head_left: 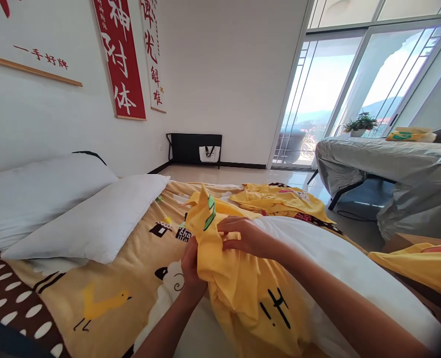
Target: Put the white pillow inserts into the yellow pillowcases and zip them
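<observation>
In the head view, a bunched yellow cloth cover (238,293) with black lettering and a green print hangs between my hands. Whether it is a pillowcase or a quilt cover I cannot tell. My left hand (193,266) grips its left side, with the fingers partly hidden behind the folds. From the right, my right hand (244,236) has its fingers curled into the cloth near the top. Beneath and beside the cover lies a puffy white quilt or pillow (328,258), partly covered by the yellow fabric.
Two white pillows (89,219) lie at the left on the printed bedspread (131,288). Another yellow cloth (280,199) is spread at the bed's far edge. More yellow fabric (421,266) lies at the right, by a cardboard box. A plastic-covered table (392,154) stands near the sliding door.
</observation>
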`<state>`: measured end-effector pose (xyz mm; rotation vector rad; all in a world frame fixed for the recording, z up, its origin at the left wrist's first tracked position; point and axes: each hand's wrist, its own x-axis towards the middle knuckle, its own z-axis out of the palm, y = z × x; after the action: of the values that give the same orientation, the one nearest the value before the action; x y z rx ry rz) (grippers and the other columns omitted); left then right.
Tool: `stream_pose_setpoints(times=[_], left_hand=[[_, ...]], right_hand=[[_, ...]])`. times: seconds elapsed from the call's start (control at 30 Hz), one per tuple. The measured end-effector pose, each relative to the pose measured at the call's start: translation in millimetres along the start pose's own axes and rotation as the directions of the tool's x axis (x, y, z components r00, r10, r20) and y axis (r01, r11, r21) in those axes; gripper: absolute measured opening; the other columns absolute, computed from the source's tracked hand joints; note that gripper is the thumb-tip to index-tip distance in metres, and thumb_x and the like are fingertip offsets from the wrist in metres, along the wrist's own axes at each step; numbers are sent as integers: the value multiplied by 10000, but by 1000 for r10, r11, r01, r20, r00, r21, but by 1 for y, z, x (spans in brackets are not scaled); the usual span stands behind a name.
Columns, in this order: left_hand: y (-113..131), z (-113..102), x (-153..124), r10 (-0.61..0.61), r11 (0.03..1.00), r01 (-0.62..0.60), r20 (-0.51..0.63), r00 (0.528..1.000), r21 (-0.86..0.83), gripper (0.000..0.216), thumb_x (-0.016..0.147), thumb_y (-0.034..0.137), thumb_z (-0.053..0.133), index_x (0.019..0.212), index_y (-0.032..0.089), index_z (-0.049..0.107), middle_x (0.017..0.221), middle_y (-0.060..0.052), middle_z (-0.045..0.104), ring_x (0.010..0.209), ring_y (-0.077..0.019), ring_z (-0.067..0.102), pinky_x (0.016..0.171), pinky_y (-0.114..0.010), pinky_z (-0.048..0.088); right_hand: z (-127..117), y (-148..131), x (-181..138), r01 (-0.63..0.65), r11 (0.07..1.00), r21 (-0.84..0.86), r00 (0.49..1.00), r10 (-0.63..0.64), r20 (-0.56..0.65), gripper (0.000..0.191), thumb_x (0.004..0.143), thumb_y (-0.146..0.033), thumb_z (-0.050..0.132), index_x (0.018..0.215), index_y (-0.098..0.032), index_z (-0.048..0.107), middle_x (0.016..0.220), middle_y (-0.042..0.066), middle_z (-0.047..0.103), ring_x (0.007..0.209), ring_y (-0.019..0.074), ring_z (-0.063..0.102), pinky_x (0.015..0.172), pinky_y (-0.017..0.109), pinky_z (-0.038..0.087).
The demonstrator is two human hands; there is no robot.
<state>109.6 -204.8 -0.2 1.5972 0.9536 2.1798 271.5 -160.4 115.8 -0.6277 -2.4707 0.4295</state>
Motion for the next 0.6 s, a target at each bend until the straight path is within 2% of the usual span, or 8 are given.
stream_pose_setpoints(times=[0.07,0.1,0.23,0.37,0.47,0.53,0.6], left_hand=[[2,0,3,-32,999,32,6,999,-9,216,797,364,616,687,179,618,668,-18,541,633,-153,488,571,-245,418],[2,-1,4,-56,998,56,8,998,-15,226,802,362,610,672,177,608,664,-17,543,630,-152,488,568,-244,415],[2,-3,7,-73,997,73,-5,997,1,240,794,279,625,598,173,535,634,-2,530,627,-141,486,564,-236,394],[0,-13,5,75,995,-75,5,997,62,209,799,152,604,619,174,501,615,23,475,580,-107,426,521,-217,340],[2,-27,-6,220,971,-221,20,975,92,190,792,74,599,672,181,499,619,26,457,606,-110,442,551,-223,349],[4,-36,-15,248,960,-263,147,958,96,172,806,72,587,700,183,510,634,15,478,633,-119,466,584,-235,373],[3,-43,-20,138,974,-192,358,924,118,190,832,128,578,671,177,492,636,6,488,616,-115,457,570,-232,364]], right_hand=[[11,1,8,1,1000,-29,997,2,71,31,764,-208,673,744,-192,656,815,19,658,788,148,580,722,256,444],[17,0,9,-13,999,-46,997,16,74,58,746,-169,667,700,-187,637,781,13,643,753,139,565,689,243,432],[31,-3,6,-32,995,-94,999,29,-37,149,698,-70,620,612,-175,559,662,-14,573,617,99,476,581,205,353],[30,4,3,-6,977,-212,980,-36,-194,161,753,-102,576,615,-176,540,611,-17,547,580,95,454,566,215,317],[25,11,9,-66,940,-333,916,-76,-395,142,786,-121,538,659,-179,563,634,4,579,601,112,488,580,230,330],[24,12,12,-82,922,-377,855,-129,-503,140,796,-111,508,700,-184,579,662,13,601,615,118,507,596,236,349],[26,11,14,-47,910,-413,823,-199,-532,160,818,-102,481,733,-189,585,679,17,613,630,122,521,611,236,367]])
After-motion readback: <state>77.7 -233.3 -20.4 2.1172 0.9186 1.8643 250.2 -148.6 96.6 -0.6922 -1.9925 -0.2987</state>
